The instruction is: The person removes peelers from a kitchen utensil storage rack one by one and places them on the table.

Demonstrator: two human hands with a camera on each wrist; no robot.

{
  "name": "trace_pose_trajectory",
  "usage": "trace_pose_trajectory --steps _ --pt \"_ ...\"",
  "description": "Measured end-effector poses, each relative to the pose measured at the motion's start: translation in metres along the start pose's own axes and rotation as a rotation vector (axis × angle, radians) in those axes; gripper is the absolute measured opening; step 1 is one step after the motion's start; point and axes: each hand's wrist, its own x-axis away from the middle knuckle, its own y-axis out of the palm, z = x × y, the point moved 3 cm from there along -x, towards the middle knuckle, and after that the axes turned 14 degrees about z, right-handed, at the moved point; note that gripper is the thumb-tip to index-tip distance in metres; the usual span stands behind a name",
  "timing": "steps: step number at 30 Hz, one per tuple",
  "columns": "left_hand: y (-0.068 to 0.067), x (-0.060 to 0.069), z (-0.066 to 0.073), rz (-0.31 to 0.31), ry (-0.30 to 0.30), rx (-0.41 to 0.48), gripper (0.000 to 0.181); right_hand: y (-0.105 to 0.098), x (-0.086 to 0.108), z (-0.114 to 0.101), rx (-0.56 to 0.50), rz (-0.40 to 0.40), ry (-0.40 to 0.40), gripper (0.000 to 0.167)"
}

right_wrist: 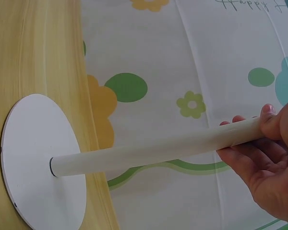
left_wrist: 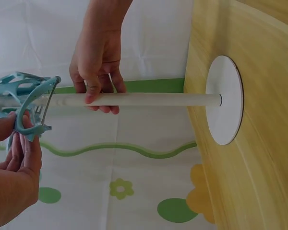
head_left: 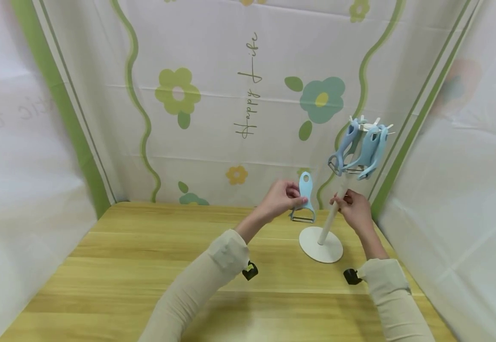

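Note:
Between thumb and fingers, my left hand [head_left: 281, 198] pinches a light blue peeler [head_left: 305, 187], its handle end up and its blade down, to the left of a white stand. My right hand [head_left: 355, 209] grips the pole [head_left: 332, 213] of that stand, below the hooks; the right wrist view shows the thumb and fingers [right_wrist: 249, 165] around it. Several blue peelers [head_left: 365, 149] hang from the hooks [head_left: 369, 126] at the top. The round white base [head_left: 312, 244] rests on the table. In the left wrist view the held peeler [left_wrist: 31, 117] overlaps the hanging ones.
The wooden table [head_left: 145, 270] ends at a printed curtain [head_left: 214, 142] behind the stand. White curtain sides [head_left: 466, 199] close in at left and right. A black wrist device [head_left: 250, 270] sits at the left cuff, another [head_left: 352, 276] at the right cuff.

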Motion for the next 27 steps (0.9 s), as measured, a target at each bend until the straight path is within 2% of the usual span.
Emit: trace_pose_trajectory --steps 7,13,17,27 --pt "-0.002 0.008 -0.016 0.024 -0.071 -0.006 0.018 0.0 -0.002 0.0 0.005 -0.005 0.015 0.023" --pt "-0.002 0.016 -0.037 0.025 -0.149 -0.029 0.028 0.001 -0.002 0.001 0.012 -0.009 0.013 0.023" --pt "-0.002 0.022 -0.049 0.016 -0.189 -0.033 0.026 0.001 -0.001 0.001 0.013 -0.01 0.007 0.024" --pt "0.001 0.034 -0.078 0.011 -0.234 -0.056 0.021 0.0 0.001 0.0 0.022 -0.01 0.004 0.023"
